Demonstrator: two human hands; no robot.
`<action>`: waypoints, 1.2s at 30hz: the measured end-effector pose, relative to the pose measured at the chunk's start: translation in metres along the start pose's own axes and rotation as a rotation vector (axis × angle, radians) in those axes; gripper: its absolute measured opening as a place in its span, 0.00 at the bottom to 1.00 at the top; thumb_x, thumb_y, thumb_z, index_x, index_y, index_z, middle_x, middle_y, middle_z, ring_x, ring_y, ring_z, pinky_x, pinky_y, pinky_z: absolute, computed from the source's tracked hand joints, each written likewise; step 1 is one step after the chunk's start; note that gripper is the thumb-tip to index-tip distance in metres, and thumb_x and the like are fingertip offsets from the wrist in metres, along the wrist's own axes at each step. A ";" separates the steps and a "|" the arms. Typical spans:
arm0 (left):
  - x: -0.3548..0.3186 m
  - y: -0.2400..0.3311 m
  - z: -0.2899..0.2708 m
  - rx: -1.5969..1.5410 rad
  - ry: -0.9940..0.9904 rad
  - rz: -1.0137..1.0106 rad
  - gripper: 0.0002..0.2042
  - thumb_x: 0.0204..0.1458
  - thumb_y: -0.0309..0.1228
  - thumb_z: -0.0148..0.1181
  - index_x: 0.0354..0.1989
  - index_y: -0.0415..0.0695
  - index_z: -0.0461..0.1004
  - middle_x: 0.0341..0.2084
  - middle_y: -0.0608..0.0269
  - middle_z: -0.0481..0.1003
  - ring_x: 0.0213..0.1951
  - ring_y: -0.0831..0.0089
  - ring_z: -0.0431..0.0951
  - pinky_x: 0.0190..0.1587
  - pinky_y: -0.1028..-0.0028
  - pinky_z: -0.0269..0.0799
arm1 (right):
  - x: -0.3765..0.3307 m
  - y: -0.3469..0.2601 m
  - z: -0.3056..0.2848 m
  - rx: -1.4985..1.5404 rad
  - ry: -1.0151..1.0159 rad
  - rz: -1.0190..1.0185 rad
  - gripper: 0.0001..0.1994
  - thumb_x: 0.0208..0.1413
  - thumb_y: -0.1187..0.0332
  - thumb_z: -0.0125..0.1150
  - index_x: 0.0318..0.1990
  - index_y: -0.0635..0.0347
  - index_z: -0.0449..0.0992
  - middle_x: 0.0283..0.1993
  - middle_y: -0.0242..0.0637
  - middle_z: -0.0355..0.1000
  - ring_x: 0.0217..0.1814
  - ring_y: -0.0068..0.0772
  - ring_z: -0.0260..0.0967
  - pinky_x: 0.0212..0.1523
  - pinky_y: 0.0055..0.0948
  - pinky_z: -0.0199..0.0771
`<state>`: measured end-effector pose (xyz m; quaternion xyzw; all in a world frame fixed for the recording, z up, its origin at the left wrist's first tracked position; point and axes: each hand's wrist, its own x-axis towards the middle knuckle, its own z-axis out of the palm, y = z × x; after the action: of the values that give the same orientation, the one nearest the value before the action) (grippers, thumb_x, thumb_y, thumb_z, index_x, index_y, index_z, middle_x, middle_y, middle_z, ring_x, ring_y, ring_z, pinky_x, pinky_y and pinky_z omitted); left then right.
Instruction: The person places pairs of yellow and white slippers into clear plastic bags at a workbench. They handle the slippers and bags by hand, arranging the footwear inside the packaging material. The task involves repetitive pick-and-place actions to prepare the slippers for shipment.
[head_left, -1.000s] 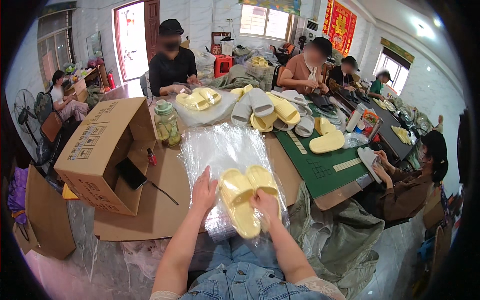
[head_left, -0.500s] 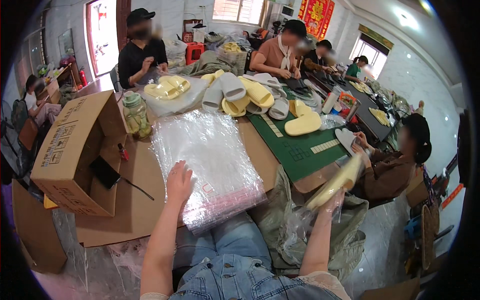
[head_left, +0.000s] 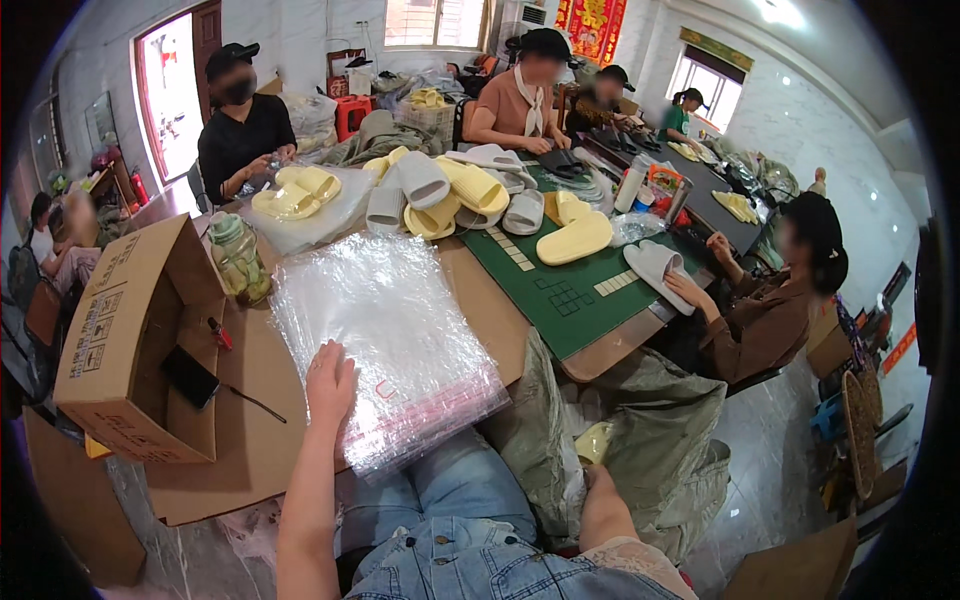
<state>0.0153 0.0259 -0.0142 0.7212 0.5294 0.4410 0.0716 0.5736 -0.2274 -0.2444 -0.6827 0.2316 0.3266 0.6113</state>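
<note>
Left hand (head_left: 331,378) rests flat, fingers spread, on the near edge of the bag stack (head_left: 385,345); the stack's long axis runs away from the person. Right hand (head_left: 597,478) is down in the grey sack (head_left: 650,440) beside a yellow slipper (head_left: 593,442), its grip hidden.

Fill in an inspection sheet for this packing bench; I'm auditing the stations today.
Surface: cardboard-covered table, partly under a green mat.
Job's things: stack of clear plastic bags; grey sack with a yellow slipper inside.
Clutter: open cardboard box, phone, jar, loose slipper pile.
Hands: left hand flat on the bags; right hand reaching into the sack, fingers hidden.
Cables: one thin lead from the phone.
Surroundings: several seated co-workers, doorway, windows.
</note>
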 end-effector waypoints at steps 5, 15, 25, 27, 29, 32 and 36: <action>0.001 0.005 0.001 -0.001 0.007 0.001 0.18 0.58 0.34 0.61 0.53 0.35 0.76 0.57 0.40 0.74 0.61 0.45 0.72 0.65 0.55 0.65 | 0.007 -0.016 -0.010 -0.140 0.056 0.023 0.18 0.62 0.66 0.55 0.56 0.67 0.69 0.57 0.49 0.70 0.56 0.51 0.71 0.55 0.48 0.73; 0.001 0.008 -0.002 -0.022 0.013 -0.021 0.16 0.57 0.34 0.60 0.50 0.37 0.77 0.57 0.40 0.74 0.62 0.44 0.71 0.66 0.55 0.64 | -0.049 -0.070 0.048 -0.237 0.552 -1.267 0.16 0.56 0.79 0.50 0.53 0.67 0.71 0.54 0.51 0.68 0.56 0.53 0.68 0.55 0.45 0.69; -0.001 0.006 -0.002 -0.006 0.018 -0.002 0.17 0.55 0.34 0.62 0.50 0.37 0.76 0.57 0.41 0.74 0.61 0.44 0.71 0.65 0.54 0.64 | -0.152 -0.198 0.148 -0.664 0.053 -1.875 0.18 0.55 0.74 0.60 0.54 0.65 0.72 0.57 0.51 0.69 0.59 0.51 0.67 0.60 0.45 0.66; -0.001 0.006 0.000 -0.002 0.017 0.002 0.17 0.55 0.35 0.62 0.50 0.37 0.76 0.57 0.42 0.74 0.61 0.45 0.71 0.65 0.53 0.64 | -0.133 -0.228 0.168 -0.860 0.068 -1.742 0.24 0.55 0.69 0.64 0.60 0.65 0.71 0.62 0.52 0.68 0.65 0.53 0.65 0.65 0.46 0.64; 0.000 0.005 0.001 -0.014 0.010 0.006 0.17 0.55 0.35 0.62 0.50 0.38 0.76 0.57 0.42 0.74 0.60 0.45 0.72 0.65 0.54 0.64 | -0.110 -0.260 0.186 -0.943 -0.037 -1.542 0.30 0.54 0.63 0.66 0.64 0.66 0.67 0.67 0.53 0.65 0.70 0.55 0.60 0.69 0.45 0.60; 0.002 0.010 -0.002 -0.025 -0.033 -0.018 0.17 0.54 0.32 0.63 0.51 0.37 0.77 0.58 0.42 0.74 0.61 0.47 0.72 0.65 0.58 0.65 | -0.102 -0.278 0.216 -0.963 -0.252 -1.309 0.37 0.53 0.59 0.68 0.68 0.67 0.63 0.72 0.54 0.60 0.75 0.55 0.55 0.72 0.44 0.57; 0.001 0.009 -0.005 -0.010 -0.003 -0.012 0.17 0.54 0.32 0.63 0.50 0.37 0.77 0.57 0.42 0.74 0.61 0.46 0.72 0.65 0.56 0.65 | -0.116 -0.260 0.241 -1.025 -0.363 -1.399 0.38 0.52 0.59 0.71 0.68 0.64 0.63 0.65 0.55 0.67 0.69 0.58 0.61 0.67 0.47 0.63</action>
<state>0.0181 0.0214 -0.0057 0.7183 0.5314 0.4420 0.0788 0.6412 0.0387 0.0081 -0.7955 -0.5142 0.0446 0.3174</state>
